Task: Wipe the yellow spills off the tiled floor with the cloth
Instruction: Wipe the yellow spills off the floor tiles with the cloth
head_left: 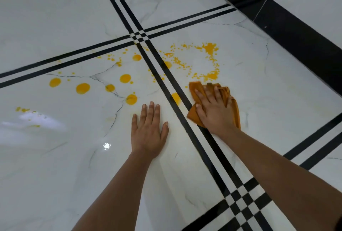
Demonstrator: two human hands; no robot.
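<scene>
An orange cloth (195, 88) lies crumpled on the white marble tiled floor (277, 86), right of a double black stripe. My right hand (214, 110) presses flat on it with fingers spread. My left hand (148, 130) rests flat on the bare tile to the left of the stripe, fingers straight. Yellow spills are scattered beyond both hands: round drops (83, 88) to the left, a splattered ring (210, 47) just beyond the cloth, and one drop (175, 97) between the hands.
Double black stripes (162, 64) cross the floor in a grid. A black skirting band (288, 27) runs along the wall at the upper right. Small yellow smears (22, 109) and a bright glare patch sit at the far left.
</scene>
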